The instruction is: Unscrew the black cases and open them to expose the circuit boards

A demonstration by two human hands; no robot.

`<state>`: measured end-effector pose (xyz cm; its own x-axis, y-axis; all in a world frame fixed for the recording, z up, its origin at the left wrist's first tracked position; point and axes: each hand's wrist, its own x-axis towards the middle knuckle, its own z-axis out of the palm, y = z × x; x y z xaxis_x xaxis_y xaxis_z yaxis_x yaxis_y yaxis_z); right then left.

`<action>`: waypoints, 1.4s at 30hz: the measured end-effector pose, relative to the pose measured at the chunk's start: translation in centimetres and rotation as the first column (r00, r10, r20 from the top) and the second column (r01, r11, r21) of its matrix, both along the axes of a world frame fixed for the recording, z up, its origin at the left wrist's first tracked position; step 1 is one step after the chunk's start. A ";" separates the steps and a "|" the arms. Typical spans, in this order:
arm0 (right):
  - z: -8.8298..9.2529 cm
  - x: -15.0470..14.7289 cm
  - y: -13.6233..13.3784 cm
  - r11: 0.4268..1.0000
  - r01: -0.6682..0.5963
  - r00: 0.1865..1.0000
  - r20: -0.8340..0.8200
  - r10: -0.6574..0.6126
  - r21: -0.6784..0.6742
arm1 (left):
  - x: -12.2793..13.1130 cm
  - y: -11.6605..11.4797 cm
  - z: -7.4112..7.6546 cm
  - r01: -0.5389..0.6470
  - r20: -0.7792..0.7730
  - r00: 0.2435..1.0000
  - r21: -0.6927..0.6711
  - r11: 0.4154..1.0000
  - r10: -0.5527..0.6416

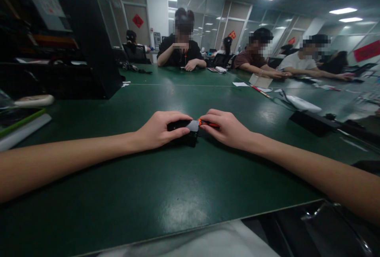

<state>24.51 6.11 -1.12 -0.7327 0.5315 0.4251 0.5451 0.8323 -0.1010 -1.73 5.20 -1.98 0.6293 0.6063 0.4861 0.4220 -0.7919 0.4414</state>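
Note:
My left hand (pixel 158 130) is closed, thumb and fingers pinching a black object (pixel 179 124) just above the green table (pixel 178 182). A pale grey slanted piece (pixel 194 125) shows at the right end of that object, and a dark part (pixel 191 140) hangs below it. In my right hand (pixel 227 127) is a slim orange-and-black tool (pixel 209 123), its orange tip meeting the grey piece. Fingers cover most of the tool, so its exact kind is unclear.
A large black case (pixel 86 39) stands at the left. A green-edged item (pixel 22 122) lies before it. On the right are a black box-like object (pixel 310 122), a white device (pixel 304 103) and a small carton (pixel 260 80). Across the table sits a person in black (pixel 181 51); others sit further right.

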 end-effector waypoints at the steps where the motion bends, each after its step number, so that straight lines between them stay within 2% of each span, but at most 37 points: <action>1: 0.0 0.0 0.0 1.000 0.002 1.000 -0.004 -0.002 -0.004 | 0.0 0.0 0.0 0.002 0.003 1.000 -0.002 1.000 -0.002; 8: -0.4 0.2 0.3 0.995 0.033 0.999 0.020 -0.031 -0.097 | 0.0 0.0 0.0 -0.018 0.055 0.998 -0.015 1.000 0.018; 13: -0.6 0.7 0.5 0.994 0.025 1.000 -0.016 -0.027 -0.111 | -0.4 -0.1 0.1 -0.091 0.084 0.991 -0.134 0.987 0.103; 18: -0.5 1.0 0.7 0.999 0.032 0.999 0.016 -0.032 -0.029 | -2.3 -0.4 0.3 -0.141 -0.011 0.990 -0.253 0.957 0.142; 21: -0.1 0.7 0.8 0.996 0.064 0.996 0.064 -0.067 0.056 | -3.5 -0.9 0.4 -0.165 -0.005 0.985 -0.356 0.920 0.175; 24: 0.4 0.2 0.8 0.986 0.088 0.989 0.108 -0.104 0.141 | -3.9 -1.3 0.6 -0.180 0.011 0.979 -0.404 0.897 0.202; 27: 0.6 -0.2 0.8 0.990 0.047 0.992 0.109 -0.061 0.130 | -3.7 -1.7 0.6 -0.189 0.024 0.976 -0.400 0.897 0.216; 36: -0.3 -0.4 1.7 0.987 -0.130 0.991 0.017 0.132 -0.098 | -3.8 -3.7 0.1 -0.255 0.034 0.959 -0.329 0.909 0.281; 42: -0.5 -0.2 1.8 0.982 -0.136 0.989 -0.080 0.127 -0.130 | -3.8 -3.9 0.0 -0.247 0.032 0.963 -0.303 0.921 0.269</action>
<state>24.30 7.96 -1.59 -0.7705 0.4883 0.4098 0.4192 0.8724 -0.2514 -5.54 1.33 -2.02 0.4021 0.8651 0.2997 0.5530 -0.4904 0.6735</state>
